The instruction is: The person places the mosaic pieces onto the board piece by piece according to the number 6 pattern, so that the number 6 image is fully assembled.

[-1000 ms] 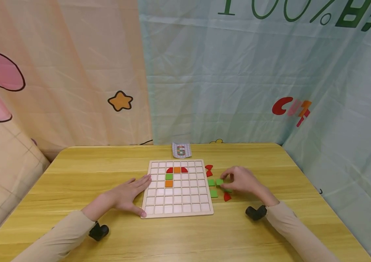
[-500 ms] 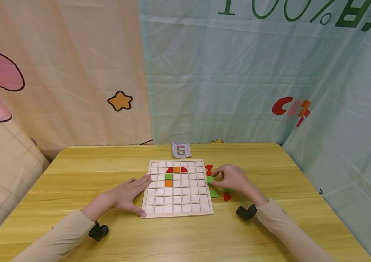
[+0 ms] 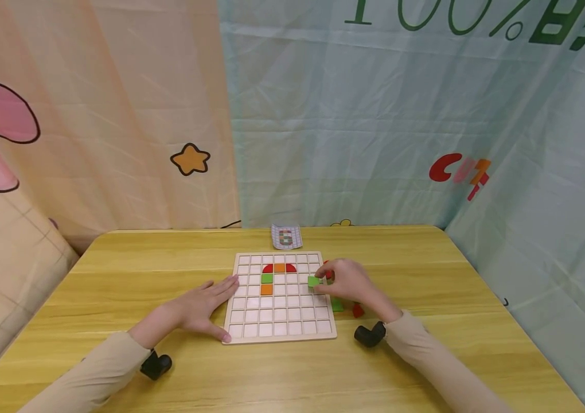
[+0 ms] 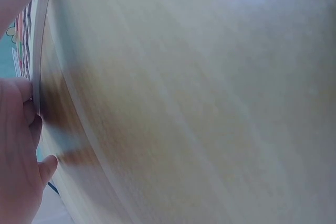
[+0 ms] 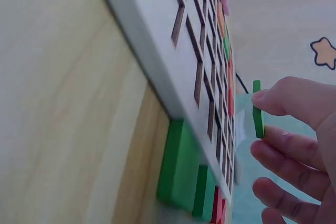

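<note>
A white gridded board (image 3: 279, 332) with a pale wooden rim lies on the table. Red, orange and green pieces, among them a green square (image 3: 267, 278) and an orange square (image 3: 266, 289), sit in its upper cells. My left hand (image 3: 202, 307) rests along the board's left edge, fingers straight and thumb at the near corner. Over the board's right side, my right hand (image 3: 346, 281) pinches a green square tile (image 3: 314, 281) between thumb and fingers. In the right wrist view that green tile (image 5: 258, 109) is seen edge-on, apart from the board.
Loose green tiles (image 3: 337, 304) and red pieces (image 3: 358, 310) lie right of the board, partly hidden by the right hand. A small card (image 3: 286, 237) with a coloured grid pattern lies behind the board. Printed curtains hang past the table's far edge.
My right hand has moved left, carrying the green tile from among the loose pieces to above the board's right columns. The left hand has stayed in place.
</note>
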{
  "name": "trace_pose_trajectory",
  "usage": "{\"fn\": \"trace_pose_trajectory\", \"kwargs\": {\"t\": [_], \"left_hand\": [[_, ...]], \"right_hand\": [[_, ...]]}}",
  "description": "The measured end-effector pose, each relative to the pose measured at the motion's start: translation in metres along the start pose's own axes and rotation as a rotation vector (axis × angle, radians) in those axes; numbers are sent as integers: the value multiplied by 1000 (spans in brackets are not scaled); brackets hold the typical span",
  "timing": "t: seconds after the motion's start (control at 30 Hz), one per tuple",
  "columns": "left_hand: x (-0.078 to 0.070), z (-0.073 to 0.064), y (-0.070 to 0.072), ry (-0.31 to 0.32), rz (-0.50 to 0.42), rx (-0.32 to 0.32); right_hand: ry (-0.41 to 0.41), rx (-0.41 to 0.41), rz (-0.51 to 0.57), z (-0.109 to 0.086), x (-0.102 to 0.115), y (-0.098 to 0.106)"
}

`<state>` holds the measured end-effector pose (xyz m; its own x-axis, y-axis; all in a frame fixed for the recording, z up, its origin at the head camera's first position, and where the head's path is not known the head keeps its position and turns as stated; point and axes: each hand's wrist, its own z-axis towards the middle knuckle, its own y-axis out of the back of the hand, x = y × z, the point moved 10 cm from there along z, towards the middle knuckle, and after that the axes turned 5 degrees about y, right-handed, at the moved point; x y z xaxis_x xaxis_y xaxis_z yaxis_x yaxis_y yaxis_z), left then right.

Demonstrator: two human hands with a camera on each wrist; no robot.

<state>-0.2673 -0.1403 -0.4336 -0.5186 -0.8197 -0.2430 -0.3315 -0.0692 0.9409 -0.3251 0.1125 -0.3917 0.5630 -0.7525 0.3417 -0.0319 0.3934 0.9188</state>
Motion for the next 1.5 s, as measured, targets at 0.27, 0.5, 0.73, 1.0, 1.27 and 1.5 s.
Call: {"fn": "trace_pose_trajectory", "kwargs": {"t": [0.27,0.5,0.73,1.0,1.27,1.5], "left_hand": [[1,-1,-1,3,3,-2],[1,0,0,-5,6,-6],[2,0,-1,-7,1,-4],[2,0,-2,-4,-4,2],[2,1,-2,0,-6,9],[3,1,-2,8,-11,13]], "right_hand": [[-1,11,27,14,15,-8],[-7,43,108,22,29,-16],[-6,89,155,29,39,-29],[14,84,135,37,49,-34],[-5,111,68,42,48,-42],[0,119,54,43,51,-45]]}}
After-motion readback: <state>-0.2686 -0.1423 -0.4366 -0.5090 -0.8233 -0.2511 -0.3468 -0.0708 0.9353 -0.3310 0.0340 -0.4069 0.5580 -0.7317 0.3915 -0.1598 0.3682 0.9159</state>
